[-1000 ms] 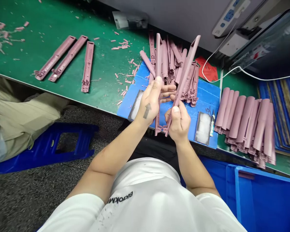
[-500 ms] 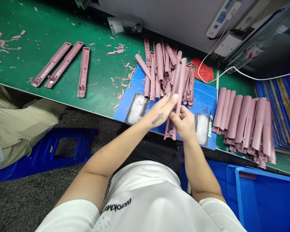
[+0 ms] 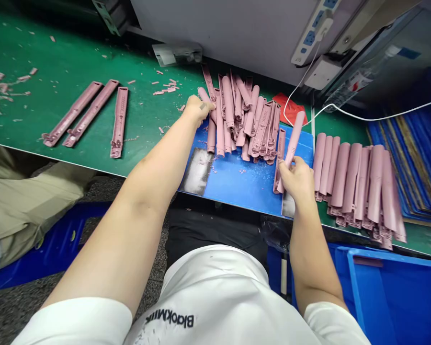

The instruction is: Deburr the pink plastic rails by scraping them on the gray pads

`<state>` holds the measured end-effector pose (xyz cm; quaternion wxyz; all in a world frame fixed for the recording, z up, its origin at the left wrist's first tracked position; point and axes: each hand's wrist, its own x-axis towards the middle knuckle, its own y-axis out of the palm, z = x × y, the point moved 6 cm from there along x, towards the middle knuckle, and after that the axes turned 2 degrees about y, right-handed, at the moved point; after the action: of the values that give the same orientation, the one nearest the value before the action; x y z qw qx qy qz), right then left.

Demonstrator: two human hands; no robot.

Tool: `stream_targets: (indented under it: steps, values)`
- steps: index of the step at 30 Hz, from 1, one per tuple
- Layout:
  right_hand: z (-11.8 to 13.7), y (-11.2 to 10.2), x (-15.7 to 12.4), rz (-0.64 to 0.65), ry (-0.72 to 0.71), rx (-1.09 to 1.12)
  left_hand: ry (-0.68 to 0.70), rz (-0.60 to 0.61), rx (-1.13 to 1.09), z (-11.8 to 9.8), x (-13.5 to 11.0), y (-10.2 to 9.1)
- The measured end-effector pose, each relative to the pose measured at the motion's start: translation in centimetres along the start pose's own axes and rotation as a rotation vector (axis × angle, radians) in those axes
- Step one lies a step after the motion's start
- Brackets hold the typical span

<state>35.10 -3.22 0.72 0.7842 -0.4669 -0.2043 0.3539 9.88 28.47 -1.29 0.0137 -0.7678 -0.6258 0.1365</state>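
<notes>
My right hand (image 3: 297,179) is closed round a long pink plastic shell (image 3: 295,136), tilted over the right end of the blue board (image 3: 244,187). A second pink shell (image 3: 280,143), ribbed inner side showing, lies close against it at the fingertips; whether it is gripped too, I cannot tell. On the far left of the pile, my left hand (image 3: 198,110) pinches a smooth pink shell (image 3: 203,94). The heap of pink shells (image 3: 239,105) lies between my hands, some rounded side up, others showing their inner ribs.
Stacked pink shells (image 3: 355,177) line the right side of the green table (image 3: 151,129). Three more shells (image 3: 93,112) and pink scraps (image 3: 3,86) lie left. Behind are a red cloth (image 3: 290,109), a white cable (image 3: 366,115) and a bottle (image 3: 359,84). Another person's leg (image 3: 28,187) is at left.
My hands have moved apart. The left went from the shells at the middle to the pile's left edge; the right carried a shell rightward.
</notes>
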Motion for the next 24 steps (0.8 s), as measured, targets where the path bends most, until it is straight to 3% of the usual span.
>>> stream_targets:
  steps: [3, 7, 10, 12, 18, 21, 24]
  values:
    - [-0.8, -0.6, -1.9, -0.053, -0.034, 0.218, 0.112, -0.083, -0.221, -2.4, -1.0, -1.3]
    - [-1.4, -1.1, -4.2, -0.085, -0.095, 0.436, 0.400, -0.185, -0.451, -5.7, -4.8, -6.5]
    - [-0.7, -0.9, -5.4, -0.105, -0.155, 0.505, 0.554, -0.298, -0.421, -5.6, -9.7, -9.3]
    - [0.2, -0.4, -6.0, -0.103, -0.194, 0.520, 0.549, -0.323, -0.390, -4.2, -12.6, -9.3]
    - [2.0, 1.1, -7.1, -0.073, -0.248, 0.490, 0.345, -0.212, -0.427, 0.0, -16.1, -4.8]
    - [1.6, 1.4, -7.1, -0.059, -0.228, 0.563, 0.320, -0.094, -0.468, 0.4, -17.3, -0.4]
    - [0.8, 1.4, -7.1, -0.085, -0.213, 0.635, 0.352, 0.089, -0.279, 0.4, -18.9, 5.2]
